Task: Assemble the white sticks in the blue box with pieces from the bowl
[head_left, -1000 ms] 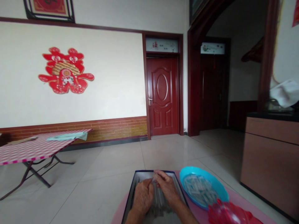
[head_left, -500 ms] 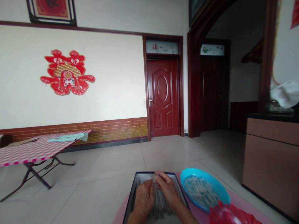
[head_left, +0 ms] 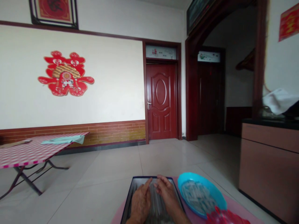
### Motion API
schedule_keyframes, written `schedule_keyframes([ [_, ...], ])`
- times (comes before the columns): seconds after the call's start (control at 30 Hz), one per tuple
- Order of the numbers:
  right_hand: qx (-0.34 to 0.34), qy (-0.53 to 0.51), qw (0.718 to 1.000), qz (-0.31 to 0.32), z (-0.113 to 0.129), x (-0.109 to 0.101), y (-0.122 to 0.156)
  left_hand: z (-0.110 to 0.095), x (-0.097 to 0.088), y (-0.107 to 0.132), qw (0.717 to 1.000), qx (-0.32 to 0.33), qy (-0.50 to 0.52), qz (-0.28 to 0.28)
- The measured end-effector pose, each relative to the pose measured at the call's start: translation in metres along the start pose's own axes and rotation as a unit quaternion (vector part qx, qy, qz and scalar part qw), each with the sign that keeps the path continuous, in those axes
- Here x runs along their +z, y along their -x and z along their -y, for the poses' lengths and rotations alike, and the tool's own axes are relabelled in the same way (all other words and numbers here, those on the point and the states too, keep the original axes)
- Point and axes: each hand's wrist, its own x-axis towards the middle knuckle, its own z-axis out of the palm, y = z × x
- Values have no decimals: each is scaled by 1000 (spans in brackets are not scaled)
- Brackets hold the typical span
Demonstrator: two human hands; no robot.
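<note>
A dark-rimmed shallow box (head_left: 130,190) lies at the bottom of the view, filled with thin clear sticks (head_left: 157,203). Both hands rest inside it. My left hand (head_left: 140,201) lies on the sticks with its index finger stretched forward and the other fingers curled. My right hand (head_left: 166,193) sits beside it, fingers bent and close together over the sticks; what they hold, if anything, is hidden. A blue bowl (head_left: 211,188) with more clear pieces stands just right of the box.
A red plastic object (head_left: 225,217) lies in front of the bowl on a pink surface (head_left: 233,200). A folding table with a checked cloth (head_left: 32,151) stands left, a wooden cabinet (head_left: 268,168) right. Tiled floor and a red door (head_left: 161,101) lie beyond.
The view has shifted slightly up and left. My left index finger has stretched out, and my right fingers, which pinched sticks near the box's far end, have loosened.
</note>
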Motion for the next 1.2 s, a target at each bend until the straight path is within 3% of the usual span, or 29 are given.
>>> schedule_keyframes([
  [0.17,-38,173,983,-45,16,-7,-23,5,3,2,1000,12,-21,8],
  [0.3,-64,269,958,-73,41,-52,-41,4,0,2,999,12,-24,25],
  [0.4,-71,358,928,-80,54,-92,-40,0,-4,2,998,5,-38,43],
  [0.7,-91,508,856,-18,80,-154,-9,-1,-7,3,994,10,-44,104],
  [0.83,-75,533,841,58,98,-190,30,5,-1,4,993,27,-51,108],
  [0.97,-29,566,816,113,99,-220,74,9,4,5,992,33,-55,106],
  [1.07,-17,588,799,126,91,-229,90,6,4,6,991,37,-56,113],
  [1.2,-70,629,767,111,76,-230,94,2,4,6,991,46,-47,118],
])
